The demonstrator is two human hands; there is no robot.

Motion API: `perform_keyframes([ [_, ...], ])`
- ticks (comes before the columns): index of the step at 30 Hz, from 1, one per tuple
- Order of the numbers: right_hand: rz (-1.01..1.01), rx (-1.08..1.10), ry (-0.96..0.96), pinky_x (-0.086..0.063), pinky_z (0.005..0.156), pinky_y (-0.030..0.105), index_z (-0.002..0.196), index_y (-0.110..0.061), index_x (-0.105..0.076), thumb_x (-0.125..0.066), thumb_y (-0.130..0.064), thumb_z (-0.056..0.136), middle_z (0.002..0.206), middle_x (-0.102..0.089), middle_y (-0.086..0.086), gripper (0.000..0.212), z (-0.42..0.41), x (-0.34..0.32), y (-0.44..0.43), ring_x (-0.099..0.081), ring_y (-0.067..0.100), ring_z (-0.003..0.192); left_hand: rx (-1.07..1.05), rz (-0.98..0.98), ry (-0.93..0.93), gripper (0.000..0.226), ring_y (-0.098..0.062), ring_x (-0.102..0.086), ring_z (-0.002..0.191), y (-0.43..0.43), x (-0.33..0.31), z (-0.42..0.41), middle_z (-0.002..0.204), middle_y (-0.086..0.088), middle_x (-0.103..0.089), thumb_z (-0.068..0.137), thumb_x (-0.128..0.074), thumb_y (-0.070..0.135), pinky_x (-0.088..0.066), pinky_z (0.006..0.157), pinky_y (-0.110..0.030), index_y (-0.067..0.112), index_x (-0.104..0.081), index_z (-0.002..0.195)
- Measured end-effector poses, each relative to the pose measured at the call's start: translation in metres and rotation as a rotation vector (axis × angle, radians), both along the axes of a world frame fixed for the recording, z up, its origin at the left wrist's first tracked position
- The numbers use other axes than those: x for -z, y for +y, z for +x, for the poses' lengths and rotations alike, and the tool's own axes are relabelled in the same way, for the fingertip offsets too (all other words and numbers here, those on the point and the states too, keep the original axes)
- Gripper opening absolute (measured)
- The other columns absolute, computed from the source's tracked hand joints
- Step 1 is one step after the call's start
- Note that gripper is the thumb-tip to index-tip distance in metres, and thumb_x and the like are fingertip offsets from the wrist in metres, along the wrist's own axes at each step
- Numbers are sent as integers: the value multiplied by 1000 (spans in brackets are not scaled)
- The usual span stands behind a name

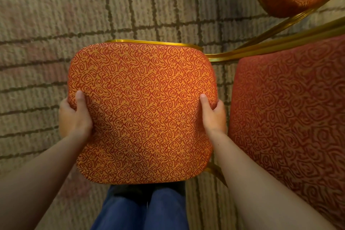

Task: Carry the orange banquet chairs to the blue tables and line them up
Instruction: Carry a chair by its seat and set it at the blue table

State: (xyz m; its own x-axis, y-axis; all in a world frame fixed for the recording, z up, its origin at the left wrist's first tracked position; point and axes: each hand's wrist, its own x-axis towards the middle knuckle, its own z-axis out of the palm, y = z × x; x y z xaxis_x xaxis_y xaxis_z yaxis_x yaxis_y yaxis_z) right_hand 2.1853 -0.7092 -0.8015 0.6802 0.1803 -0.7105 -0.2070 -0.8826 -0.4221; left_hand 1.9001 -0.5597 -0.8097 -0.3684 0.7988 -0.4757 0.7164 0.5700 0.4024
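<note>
The chair [141, 115] is held by its seat edges over the carpet [37, 24], directly before the legs [140, 209]; the left hand [74, 115] and right hand [213, 115] are each clamped on a side, thumbs on top. A second chair [291, 117] stands just beside it. Frames could be knocked together there. No blue desk is seen, so alignment may be misjudged.

Head view, straight down, close over seat [141, 114]
</note>
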Motion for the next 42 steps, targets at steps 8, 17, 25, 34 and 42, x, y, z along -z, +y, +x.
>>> perform_keyframes([
  [8,115,105,203,-48,97,33,126,-20,-59,-70,-54,80,114,-67,-3,58,13,10,-9,-63,15,101,-37,42,28,67,-30,-57,109,-3,-5,6,118,-11,-63,87,-37,71,-42,92,-39,15,-59,117],
  [17,141,159,244,-52,87,30,106,-22,-65,-71,-54,79,104,-71,-2,43,15,18,-12,-67,13,93,-66,22,-43,65,-13,-53,70,0,0,-4,75,-1,-58,80,-44,76,-44,72,-35,13,-59,82],
  [25,150,189,350,-54,79,27,88,-25,-65,-68,-61,77,92,-73,-6,38,19,19,-10,-69,12,87,-71,-25,-65,74,-15,-51,81,4,4,-8,78,1,-56,81,-47,75,-48,83,-41,5,-64,98],
  [34,116,172,359,-50,76,27,81,-27,-62,-65,-66,76,88,-70,-6,40,20,18,-10,-67,14,85,-129,-99,-96,81,-26,-62,96,7,0,-9,99,-11,-66,61,-44,91,-48,92,-43,15,-61,84],
  [42,103,166,404,-48,80,30,89,-30,-61,-65,-71,70,95,-71,-3,45,21,16,-9,-67,16,90,-119,-103,-114,68,-18,-54,83,7,0,-10,80,-1,-58,70,-45,85,-42,76,-34,17,-52,67],
])
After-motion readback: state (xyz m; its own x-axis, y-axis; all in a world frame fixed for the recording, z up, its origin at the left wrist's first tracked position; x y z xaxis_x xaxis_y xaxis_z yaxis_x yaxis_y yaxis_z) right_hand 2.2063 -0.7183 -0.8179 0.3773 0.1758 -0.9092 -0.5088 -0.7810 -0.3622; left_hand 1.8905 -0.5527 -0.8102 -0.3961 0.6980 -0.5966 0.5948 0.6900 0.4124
